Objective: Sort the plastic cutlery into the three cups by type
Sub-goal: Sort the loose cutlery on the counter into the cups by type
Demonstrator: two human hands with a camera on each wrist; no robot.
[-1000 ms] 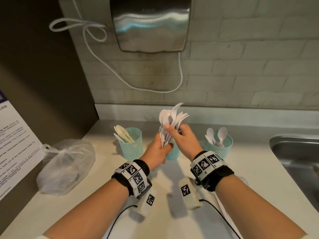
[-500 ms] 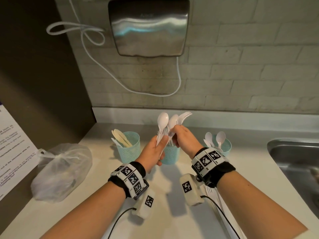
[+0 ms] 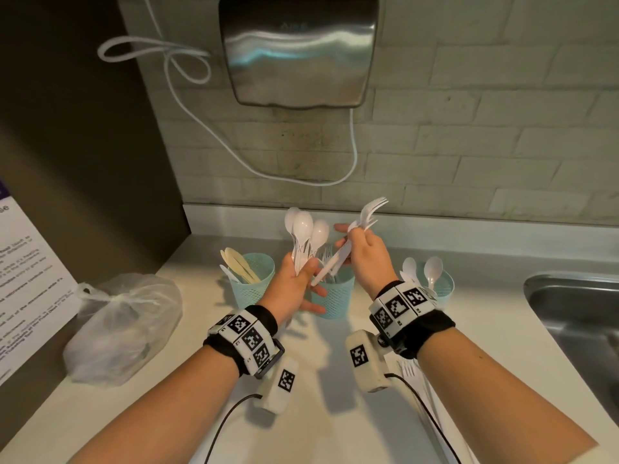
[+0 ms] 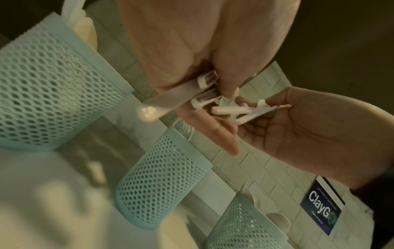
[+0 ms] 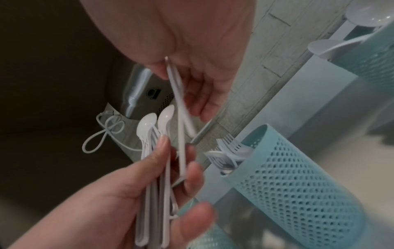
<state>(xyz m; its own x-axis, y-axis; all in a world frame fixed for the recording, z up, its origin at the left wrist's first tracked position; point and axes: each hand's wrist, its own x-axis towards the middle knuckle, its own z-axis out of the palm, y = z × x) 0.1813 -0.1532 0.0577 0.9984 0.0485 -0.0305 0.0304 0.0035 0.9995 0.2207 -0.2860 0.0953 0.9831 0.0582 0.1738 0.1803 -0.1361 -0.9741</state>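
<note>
Separating forks from spoons above the middle cup. My right hand pinches the forks, their long axis slanting from tines at 1 o'clock to handle ends at 7 o'clock. These ends hang just over the fork cup, nearest this hand. My left hand grips the spoons upright; their cup lies at 3 o'clock.
</note>
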